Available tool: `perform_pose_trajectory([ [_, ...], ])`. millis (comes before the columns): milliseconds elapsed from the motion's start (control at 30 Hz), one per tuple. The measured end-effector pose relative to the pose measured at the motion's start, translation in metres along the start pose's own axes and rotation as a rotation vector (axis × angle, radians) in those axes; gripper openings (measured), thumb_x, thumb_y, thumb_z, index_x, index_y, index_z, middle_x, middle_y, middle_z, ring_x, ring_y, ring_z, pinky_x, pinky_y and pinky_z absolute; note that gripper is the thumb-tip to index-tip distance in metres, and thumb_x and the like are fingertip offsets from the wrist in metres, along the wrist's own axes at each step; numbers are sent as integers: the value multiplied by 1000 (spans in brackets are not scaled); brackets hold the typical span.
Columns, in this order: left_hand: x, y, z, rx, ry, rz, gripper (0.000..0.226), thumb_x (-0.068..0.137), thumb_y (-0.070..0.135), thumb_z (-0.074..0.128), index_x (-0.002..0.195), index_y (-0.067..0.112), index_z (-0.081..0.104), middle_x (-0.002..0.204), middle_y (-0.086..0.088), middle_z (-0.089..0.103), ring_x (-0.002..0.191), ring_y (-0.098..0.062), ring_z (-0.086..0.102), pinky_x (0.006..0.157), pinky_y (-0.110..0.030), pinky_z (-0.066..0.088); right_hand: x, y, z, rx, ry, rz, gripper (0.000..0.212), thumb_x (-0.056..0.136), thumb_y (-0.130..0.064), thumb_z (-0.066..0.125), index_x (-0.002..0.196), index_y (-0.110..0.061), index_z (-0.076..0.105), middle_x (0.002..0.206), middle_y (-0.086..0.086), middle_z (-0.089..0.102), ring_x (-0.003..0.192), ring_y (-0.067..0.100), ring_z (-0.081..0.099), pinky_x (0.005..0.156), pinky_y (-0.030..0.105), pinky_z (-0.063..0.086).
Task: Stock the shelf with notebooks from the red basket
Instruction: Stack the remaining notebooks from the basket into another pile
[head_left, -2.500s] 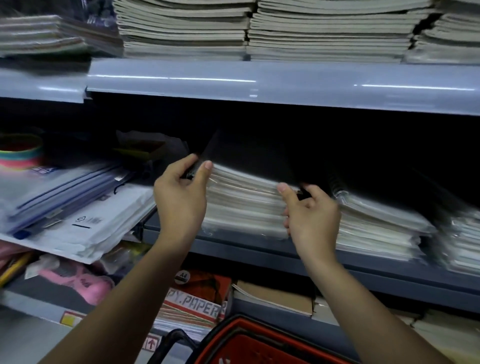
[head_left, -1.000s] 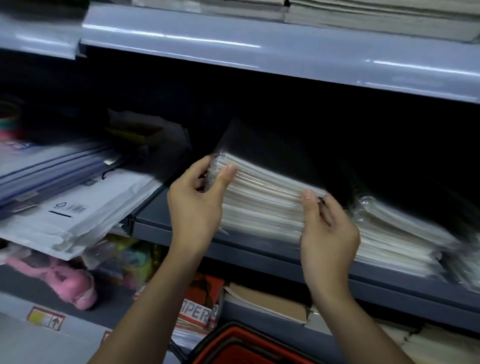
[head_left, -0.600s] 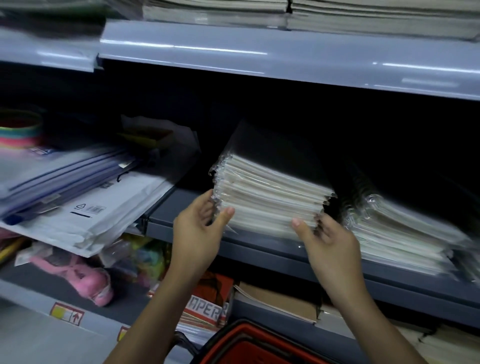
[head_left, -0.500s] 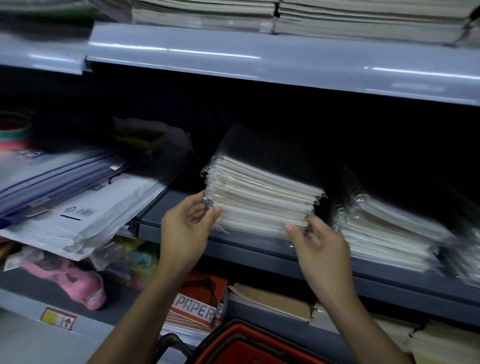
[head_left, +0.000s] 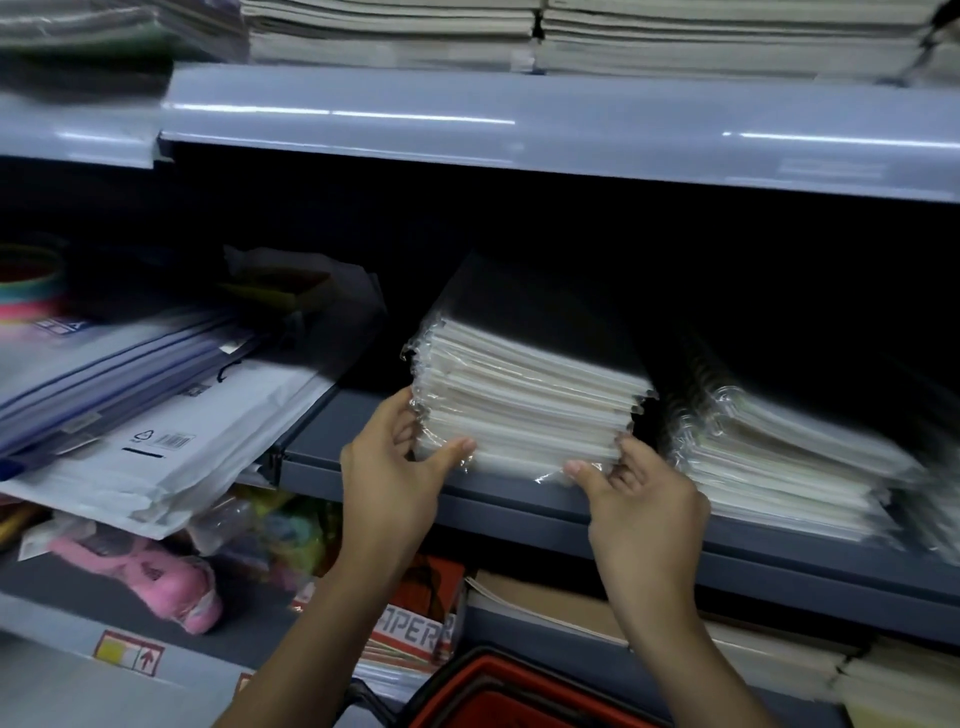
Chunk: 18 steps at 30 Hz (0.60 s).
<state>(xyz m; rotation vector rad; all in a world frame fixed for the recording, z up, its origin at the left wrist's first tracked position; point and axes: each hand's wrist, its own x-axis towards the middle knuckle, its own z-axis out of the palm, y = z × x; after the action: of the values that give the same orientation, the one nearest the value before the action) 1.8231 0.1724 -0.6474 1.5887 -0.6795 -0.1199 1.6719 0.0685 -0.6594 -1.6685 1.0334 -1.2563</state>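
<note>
At the centre of the frame we see a stack of notebooks (head_left: 524, 405), each in clear wrap, lying on the grey shelf (head_left: 363, 431) with its front edge towards us. The left hand (head_left: 395, 478) holds the stack's lower left corner: its thumb lies across the front edge and its fingers (head_left: 402, 418) curl round the side. The right hand (head_left: 644, 499) holds the lower right corner, thumb on the front edge and fingers bent against the end of the stack (how far they reach behind it we cannot tell). Just right of this stack lies another stack (head_left: 779, 457) of wrapped spiral notebooks, blurred. The red basket (head_left: 498, 696) shows at the bottom centre, only its rim and a black handle in view. At the left lie white mailers (head_left: 171, 452) and clear folders (head_left: 104, 374), with a pink toy (head_left: 156, 577) below them. More paper stacks (head_left: 571, 31) fill the shelf above.
</note>
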Motion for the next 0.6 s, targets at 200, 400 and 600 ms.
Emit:
perform_pose_trajectory([
  [200, -4, 1, 5, 95, 37, 86, 66, 77, 16, 85, 126, 38, 46, 97, 36, 49, 88, 33, 51, 84, 4, 41, -2, -3, 3, -37, -55, -23, 59, 80, -18, 83, 135, -16, 60, 80, -22, 56, 83, 0, 64, 74, 2, 45],
  [400, -47, 15, 30, 261, 363, 354, 48, 79, 31, 80, 117, 9, 61, 115, -2, 45, 110, -14, 42, 92, -27, 40, -26, -8, -58, -89, 141, -265, 28, 83, -31, 76, 107, -17, 71, 92, -6, 67, 88, 4, 64, 82, 13, 49],
  [600, -85, 68, 101, 51, -229, 412, 56, 88, 37, 71, 139, 33, 47, 136, 19, 51, 123, -1, 52, 104, -18, 44, 10, 19, -150, -117, 335, -197, 46, 94, -34, 62, 136, -15, 52, 131, -2, 49, 121, 17, 53, 102, 24, 42],
])
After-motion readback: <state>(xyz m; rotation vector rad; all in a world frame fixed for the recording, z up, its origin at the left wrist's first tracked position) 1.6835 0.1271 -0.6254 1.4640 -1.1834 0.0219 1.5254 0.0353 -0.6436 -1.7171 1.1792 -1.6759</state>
